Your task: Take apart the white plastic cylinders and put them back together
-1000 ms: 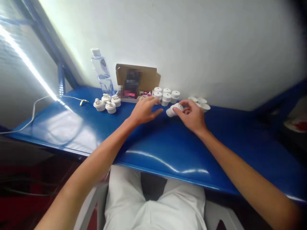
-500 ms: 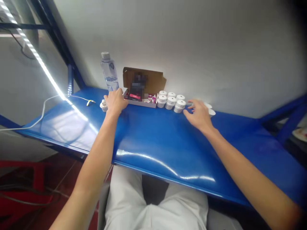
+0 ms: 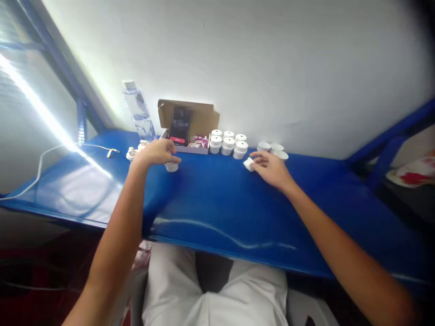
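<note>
My left hand [image 3: 159,153] is closed on a white part [image 3: 171,167], whose lower portion shows below the fingers above the blue table [image 3: 204,199]. Between the thumb and fingers of my right hand [image 3: 270,168] is a small white piece [image 3: 249,164]. Several white round units [image 3: 228,146] stand in two rows between the hands, toward the wall. White cups [image 3: 264,146] sit just behind my right hand. Beside my left wrist are white parts with uneven tops [image 3: 132,153].
An open cardboard box [image 3: 188,115] holding a black item and pink packets stands against the wall. A clear bottle [image 3: 139,111] is left of it. A white cable [image 3: 42,158] crosses the table's left end. Blue frame posts [image 3: 390,136] rise at both sides.
My left hand has moved from beside the bottle toward me, with a white part now showing under it. My right hand has drawn back from the cups and now holds a white piece.
</note>
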### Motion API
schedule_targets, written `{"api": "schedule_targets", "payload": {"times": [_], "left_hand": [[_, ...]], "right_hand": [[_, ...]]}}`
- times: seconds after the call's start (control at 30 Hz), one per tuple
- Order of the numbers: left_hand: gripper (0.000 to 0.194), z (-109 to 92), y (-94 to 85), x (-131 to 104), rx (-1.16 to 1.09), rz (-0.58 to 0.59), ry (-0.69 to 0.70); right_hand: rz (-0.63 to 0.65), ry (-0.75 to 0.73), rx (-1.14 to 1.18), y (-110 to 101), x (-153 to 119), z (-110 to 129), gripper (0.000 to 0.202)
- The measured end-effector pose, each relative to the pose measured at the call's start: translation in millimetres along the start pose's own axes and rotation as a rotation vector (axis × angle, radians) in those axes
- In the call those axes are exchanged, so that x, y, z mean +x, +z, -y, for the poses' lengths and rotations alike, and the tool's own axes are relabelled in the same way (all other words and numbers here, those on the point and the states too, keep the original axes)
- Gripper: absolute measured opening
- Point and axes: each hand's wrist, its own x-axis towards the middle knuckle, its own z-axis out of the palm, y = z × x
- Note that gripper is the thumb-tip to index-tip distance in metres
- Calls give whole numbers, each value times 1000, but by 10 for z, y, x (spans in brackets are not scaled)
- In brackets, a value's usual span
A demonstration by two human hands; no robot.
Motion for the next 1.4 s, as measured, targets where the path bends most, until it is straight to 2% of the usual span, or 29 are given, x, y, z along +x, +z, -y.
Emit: {"api": "schedule_targets", "payload": {"times": [0.07, 0.13, 0.2, 0.27, 0.4, 0.5, 0.57, 0.67, 0.77, 0.83, 0.9, 0.97, 1.03, 1.13, 1.23, 1.3, 1.4], "left_hand": [[46, -162, 120, -9, -114, 76, 202], [45, -333, 257, -33, -259, 176, 386], [46, -478, 394, -58, -399, 253, 515], [51, -573, 519, -70, -493, 253, 571], [63, -613, 692, -37, -527, 219, 540], [60, -586, 746, 2, -446, 266, 542], [58, -584, 761, 12, -413, 266, 573], [56, -628, 790, -10, -410, 247, 585], [55, -711, 847, -62, -417, 178, 584], [61, -764, 890, -99, -454, 135, 588], [71, -803, 922, -131, -522, 121, 577], [75, -824, 930, -153, -604, 149, 556], [74, -829, 907, -166, -711, 206, 530], [67, -824, 821, -178, -909, 340, 461], [56, -819, 731, -190, -1000, 421, 423], [48, -818, 707, -193, -999, 450, 424], [51, -821, 730, -187, -972, 472, 425]], "right_hand": [[94, 95, 287, 80, -42, 65, 35], [163, 178, 436, 155, -74, 82, 30], [181, 208, 426, 206, -85, 54, 25], [146, 164, 280, 223, -78, 10, 22], [16, -115, -65, 186, -82, 0, 32], [138, -321, -133, 170, -132, 76, 53], [201, -380, -154, 183, -171, 137, 54], [102, -326, -26, 217, -211, 221, 42], [10, -279, 236, 250, -246, 302, 47], [42, -284, 321, 277, -283, 351, 48], [133, -286, 325, 307, -326, 388, 47], [216, -292, 304, 327, -360, 413, 46], [240, -314, 294, 320, -376, 431, 45], [197, -379, 312, 267, -375, 465, 44], [143, -420, 311, 228, -380, 508, 42], [115, -380, 322, 235, -393, 529, 43], [83, -261, 367, 265, -418, 542, 46]]}}
